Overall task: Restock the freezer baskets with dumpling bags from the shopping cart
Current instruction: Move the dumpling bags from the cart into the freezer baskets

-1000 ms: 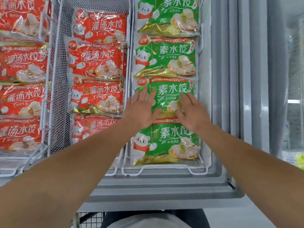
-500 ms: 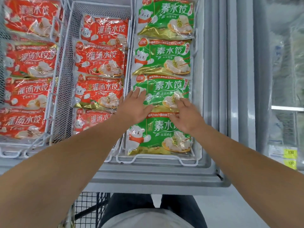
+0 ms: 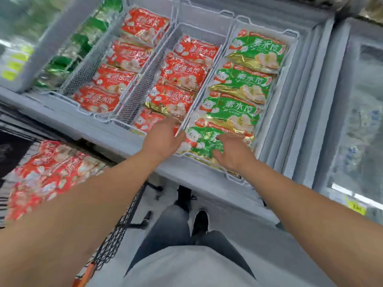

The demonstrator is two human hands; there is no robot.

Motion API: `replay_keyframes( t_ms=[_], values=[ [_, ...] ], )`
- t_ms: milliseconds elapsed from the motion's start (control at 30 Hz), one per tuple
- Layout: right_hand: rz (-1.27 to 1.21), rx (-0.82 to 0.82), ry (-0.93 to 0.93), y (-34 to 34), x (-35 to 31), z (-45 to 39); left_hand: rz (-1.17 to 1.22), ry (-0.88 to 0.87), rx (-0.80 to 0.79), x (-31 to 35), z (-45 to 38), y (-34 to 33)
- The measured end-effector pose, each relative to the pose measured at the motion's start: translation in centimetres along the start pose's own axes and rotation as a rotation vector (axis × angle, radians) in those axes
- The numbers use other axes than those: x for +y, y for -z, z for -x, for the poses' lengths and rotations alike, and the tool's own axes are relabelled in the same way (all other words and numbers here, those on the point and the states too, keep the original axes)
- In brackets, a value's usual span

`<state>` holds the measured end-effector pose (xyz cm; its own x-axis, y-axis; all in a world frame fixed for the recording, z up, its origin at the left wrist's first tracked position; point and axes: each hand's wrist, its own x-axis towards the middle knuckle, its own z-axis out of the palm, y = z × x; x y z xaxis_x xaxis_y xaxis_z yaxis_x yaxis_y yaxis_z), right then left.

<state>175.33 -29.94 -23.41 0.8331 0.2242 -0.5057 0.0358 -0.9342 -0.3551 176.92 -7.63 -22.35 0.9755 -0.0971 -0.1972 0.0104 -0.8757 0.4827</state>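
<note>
Hands [image 3: 163, 139] [image 3: 233, 153] outstretched, fingers relaxed over nearest green bag [image 3: 204, 141]

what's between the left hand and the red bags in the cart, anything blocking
Nothing visible blocks it. The left hand is open above the freezer's front edge, holding nothing, and the red bags lie uncovered on top of the cart, down to its left. The right hand rests on the nearest green bag.

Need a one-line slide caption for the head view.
Both hands open over green dumpling bags in freezer basket; red bags in cart.
</note>
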Motion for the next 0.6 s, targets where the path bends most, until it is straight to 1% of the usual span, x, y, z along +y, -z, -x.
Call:
replay_keyframes(
  t_ms=[133,233,300,400,467,533,600],
  values=[
    [0.017,0.078,0.154,-0.4,-4.1,1.0,0.018,0.158,0.107,-2.3,5.4,1.7],
    [0.002,0.15,0.299,-1.2,-8.5,1.5,0.019,0.297,0.17,-5.5,9.6,2.7],
    [0.018,0.166,0.408,-2.0,-11.6,1.8,0.04,0.379,0.202,-7.6,12.5,3.1],
    [0.1,0.1,0.585,-4.5,-16.8,1.9,0.083,0.562,0.257,-10.9,17.3,3.9],
    [0.16,0.042,0.665,-6.4,-19.4,1.9,0.087,0.627,0.248,-12.7,19.7,3.7],
    [0.214,-0.022,0.719,-8.5,-21.6,1.8,0.1,0.678,0.241,-14.5,22.0,3.3],
    [0.263,-0.073,0.734,-10.4,-23.0,1.7,0.124,0.724,0.234,-15.7,23.8,2.7]
  ],
)
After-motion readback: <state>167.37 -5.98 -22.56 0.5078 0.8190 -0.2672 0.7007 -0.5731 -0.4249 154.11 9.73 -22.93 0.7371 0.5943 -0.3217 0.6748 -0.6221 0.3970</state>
